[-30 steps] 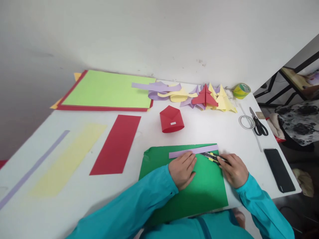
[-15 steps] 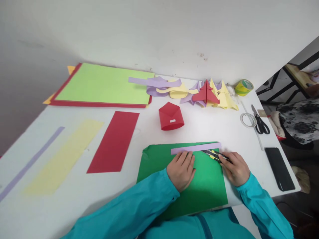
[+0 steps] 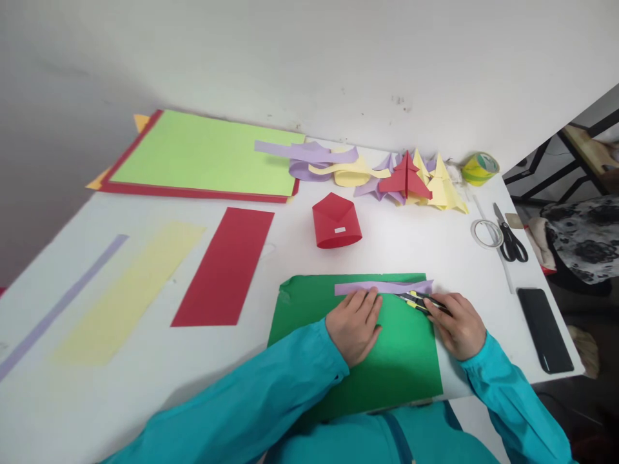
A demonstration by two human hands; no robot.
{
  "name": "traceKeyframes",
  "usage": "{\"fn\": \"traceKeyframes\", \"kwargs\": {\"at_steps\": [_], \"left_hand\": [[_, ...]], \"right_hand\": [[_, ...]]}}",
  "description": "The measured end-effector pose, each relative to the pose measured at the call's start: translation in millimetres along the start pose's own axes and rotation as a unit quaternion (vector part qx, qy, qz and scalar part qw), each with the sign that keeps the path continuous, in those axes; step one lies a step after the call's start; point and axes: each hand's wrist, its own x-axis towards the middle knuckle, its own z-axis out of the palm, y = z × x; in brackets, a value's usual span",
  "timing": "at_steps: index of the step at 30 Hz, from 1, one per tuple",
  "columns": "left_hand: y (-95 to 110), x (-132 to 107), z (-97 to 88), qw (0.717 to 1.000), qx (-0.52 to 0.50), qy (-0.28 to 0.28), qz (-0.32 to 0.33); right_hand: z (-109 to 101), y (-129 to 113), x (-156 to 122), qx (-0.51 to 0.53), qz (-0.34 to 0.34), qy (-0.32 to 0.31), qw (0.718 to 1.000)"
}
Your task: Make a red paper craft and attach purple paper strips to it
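Short purple strip (image 3: 353, 288) along far edge of green sheet (image 3: 394, 367), right part wavy. Left hand (image 3: 355, 327) on green sheet, grip laid out flat, fingertips at strip. Right hand (image 3: 459, 325) at green sheet's right edge, grip pinching black-and-yellow tool (image 3: 416, 302). Red paper pouch (image 3: 337, 220) beyond green sheet.

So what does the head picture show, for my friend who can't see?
A person's left hand rests its fingertips against a narrow purple paper strip on a rectangular green paper sheet; the right hand holds a slim black-and-yellow tool close by. Behind them sits a folded red paper pouch on a white table.
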Motion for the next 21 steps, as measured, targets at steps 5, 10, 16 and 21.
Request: {"fn": "traceKeyframes", "kwargs": {"at_steps": [5,10,16,21], "left_hand": [[-1,4,-6.4,1.000,0.019,0.009,0.014],[1,7,-16.6,0.999,0.030,-0.029,0.017],[0,8,-17.0,0.998,0.036,-0.056,0.022],[0,8,-16.9,0.998,0.038,-0.052,0.022]], "right_hand": [[-3,-1,3,-0.011,0.004,0.008,1.000],[2,-5,1,-0.012,0.013,0.012,1.000],[5,-5,-6,-0.016,0.005,0.012,1.000],[1,-4,-7,-0.033,0.008,0.020,0.999]]}}
